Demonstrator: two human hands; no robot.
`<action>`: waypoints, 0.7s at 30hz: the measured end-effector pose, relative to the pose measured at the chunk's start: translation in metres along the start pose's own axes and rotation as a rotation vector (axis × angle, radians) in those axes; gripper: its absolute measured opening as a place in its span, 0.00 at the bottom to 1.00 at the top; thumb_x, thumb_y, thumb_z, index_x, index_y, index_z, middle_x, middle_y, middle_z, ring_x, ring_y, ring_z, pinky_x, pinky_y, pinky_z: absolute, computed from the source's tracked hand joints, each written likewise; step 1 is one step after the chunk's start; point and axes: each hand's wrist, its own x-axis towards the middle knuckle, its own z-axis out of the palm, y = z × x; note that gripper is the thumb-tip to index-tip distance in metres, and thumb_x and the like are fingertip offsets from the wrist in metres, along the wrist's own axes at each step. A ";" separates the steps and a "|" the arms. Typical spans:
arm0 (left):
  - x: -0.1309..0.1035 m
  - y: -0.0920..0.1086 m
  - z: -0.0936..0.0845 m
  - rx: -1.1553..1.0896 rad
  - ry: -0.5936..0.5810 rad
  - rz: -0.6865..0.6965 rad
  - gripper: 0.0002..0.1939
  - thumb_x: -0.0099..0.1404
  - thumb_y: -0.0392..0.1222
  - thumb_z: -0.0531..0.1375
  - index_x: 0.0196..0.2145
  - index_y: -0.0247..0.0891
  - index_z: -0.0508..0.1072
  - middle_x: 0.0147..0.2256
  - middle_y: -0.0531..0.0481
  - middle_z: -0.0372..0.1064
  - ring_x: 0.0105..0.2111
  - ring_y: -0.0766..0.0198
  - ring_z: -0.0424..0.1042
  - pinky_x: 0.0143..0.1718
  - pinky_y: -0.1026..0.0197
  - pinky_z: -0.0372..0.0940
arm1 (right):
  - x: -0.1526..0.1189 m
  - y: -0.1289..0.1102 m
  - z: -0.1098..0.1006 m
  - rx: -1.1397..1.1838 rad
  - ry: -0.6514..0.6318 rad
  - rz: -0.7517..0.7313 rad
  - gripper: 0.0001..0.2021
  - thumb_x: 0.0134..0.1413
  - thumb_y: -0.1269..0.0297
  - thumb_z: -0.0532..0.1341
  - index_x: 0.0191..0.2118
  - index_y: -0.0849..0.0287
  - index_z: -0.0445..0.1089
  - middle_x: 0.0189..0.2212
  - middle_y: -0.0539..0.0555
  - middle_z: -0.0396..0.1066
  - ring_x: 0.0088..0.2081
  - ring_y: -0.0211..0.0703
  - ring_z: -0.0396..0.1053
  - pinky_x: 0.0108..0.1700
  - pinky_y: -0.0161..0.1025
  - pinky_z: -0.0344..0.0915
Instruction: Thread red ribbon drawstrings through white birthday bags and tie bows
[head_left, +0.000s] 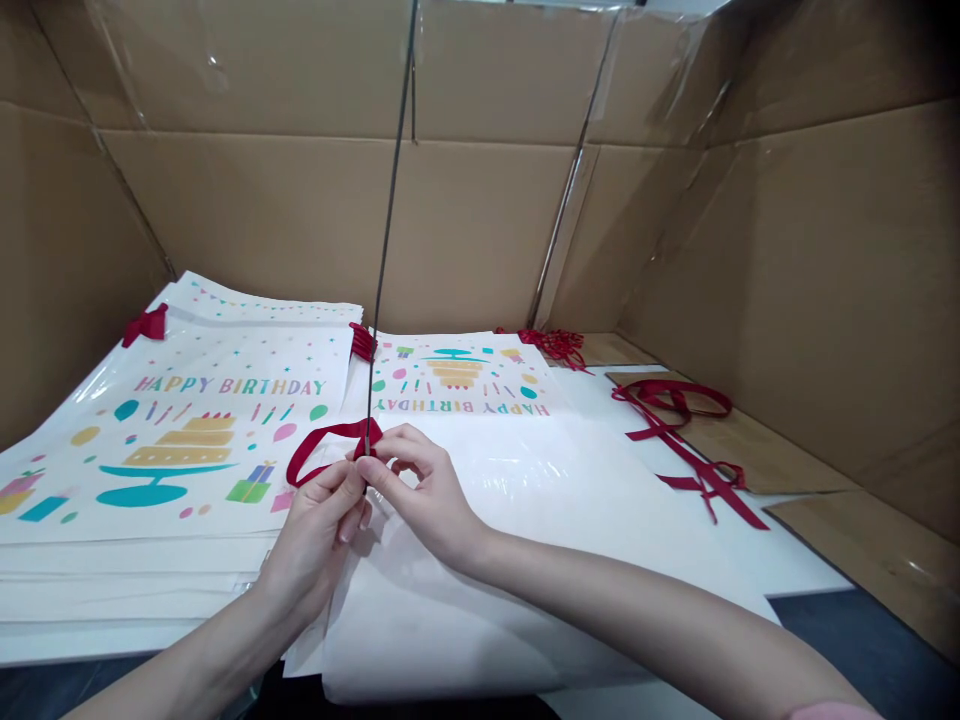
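Apparently partway through — a flat, dark-red fabric ribbon [334,431] stands in an open loop between the two hands, and no finished knot can be made out in it. The left hand [322,510] and right hand [427,490] meet at its right end, fingers pinched narrow on the ribbon beside the lower end of a thin dark rod [386,225]; whether the ribbon goes around the rod, I cannot tell. To the left, a stack of white sheets printed with a birthday cake [247,350] carries a gathered dark-red bow [146,325] at its far-left edge, so that part looks done. Loose dark-red ribbon strips [742,508] lie unused at the right. As for containers, tall brown cardboard walls [480,230] enclose the far side and both flanks — within them are the stack, the strips and a large plain white sheet [525,560] near the right hand.
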 end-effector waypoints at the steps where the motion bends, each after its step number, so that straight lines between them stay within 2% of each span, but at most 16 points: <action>1: -0.001 0.000 -0.001 0.031 -0.009 0.011 0.23 0.51 0.60 0.66 0.22 0.37 0.66 0.12 0.59 0.47 0.18 0.72 0.49 0.22 0.69 0.53 | 0.000 0.000 -0.001 -0.014 0.002 -0.017 0.08 0.54 0.63 0.61 0.28 0.60 0.70 0.31 0.51 0.66 0.34 0.36 0.65 0.35 0.33 0.62; 5: -0.003 0.005 -0.012 0.296 -0.080 0.102 0.23 0.55 0.60 0.62 0.19 0.37 0.68 0.17 0.53 0.57 0.21 0.68 0.54 0.22 0.66 0.51 | 0.001 -0.006 -0.011 -0.101 -0.023 -0.062 0.09 0.58 0.65 0.57 0.28 0.61 0.67 0.29 0.52 0.67 0.33 0.36 0.64 0.36 0.34 0.62; 8: 0.003 0.022 -0.029 0.487 -0.012 0.356 0.18 0.61 0.54 0.58 0.21 0.39 0.72 0.21 0.50 0.63 0.29 0.62 0.64 0.32 0.64 0.59 | 0.002 -0.011 -0.022 -0.164 -0.114 -0.040 0.11 0.60 0.68 0.53 0.26 0.61 0.65 0.25 0.50 0.67 0.30 0.34 0.64 0.34 0.32 0.60; 10: 0.012 0.039 -0.038 0.577 0.038 0.515 0.16 0.64 0.51 0.55 0.26 0.41 0.75 0.27 0.49 0.68 0.33 0.60 0.65 0.38 0.62 0.60 | 0.002 -0.013 -0.028 -0.206 -0.183 -0.013 0.11 0.59 0.71 0.53 0.25 0.61 0.65 0.24 0.49 0.68 0.27 0.33 0.64 0.32 0.31 0.59; 12: 0.023 0.055 -0.042 0.643 -0.020 0.566 0.15 0.64 0.51 0.54 0.32 0.41 0.77 0.35 0.48 0.71 0.38 0.59 0.66 0.43 0.62 0.59 | 0.002 -0.015 -0.030 -0.268 -0.237 -0.006 0.11 0.58 0.73 0.54 0.25 0.62 0.65 0.23 0.49 0.68 0.26 0.33 0.64 0.31 0.30 0.58; 14: 0.035 0.068 -0.041 0.689 -0.186 0.485 0.18 0.64 0.54 0.52 0.38 0.42 0.78 0.43 0.47 0.72 0.45 0.56 0.66 0.49 0.60 0.58 | 0.002 -0.016 -0.031 -0.335 -0.284 -0.031 0.11 0.56 0.75 0.55 0.24 0.62 0.66 0.21 0.48 0.69 0.25 0.33 0.64 0.31 0.30 0.58; 17: 0.047 0.076 -0.036 0.744 -0.489 0.220 0.26 0.66 0.59 0.47 0.42 0.42 0.77 0.48 0.46 0.70 0.47 0.53 0.65 0.52 0.58 0.57 | 0.002 -0.016 -0.029 -0.416 -0.323 -0.101 0.10 0.54 0.76 0.57 0.23 0.61 0.67 0.22 0.49 0.70 0.25 0.33 0.65 0.31 0.30 0.57; 19: 0.050 0.076 -0.035 0.757 -0.645 0.096 0.28 0.66 0.61 0.45 0.40 0.42 0.78 0.44 0.44 0.71 0.42 0.55 0.67 0.45 0.59 0.61 | 0.003 -0.016 -0.028 -0.451 -0.330 -0.142 0.10 0.54 0.76 0.57 0.24 0.61 0.67 0.23 0.49 0.70 0.25 0.34 0.65 0.31 0.30 0.57; 21: 0.050 0.076 -0.036 0.785 -0.724 0.048 0.25 0.65 0.60 0.48 0.36 0.41 0.78 0.38 0.45 0.72 0.34 0.60 0.66 0.36 0.64 0.61 | 0.003 -0.014 -0.029 -0.487 -0.344 -0.168 0.10 0.54 0.77 0.57 0.24 0.61 0.68 0.23 0.49 0.69 0.25 0.34 0.64 0.31 0.30 0.56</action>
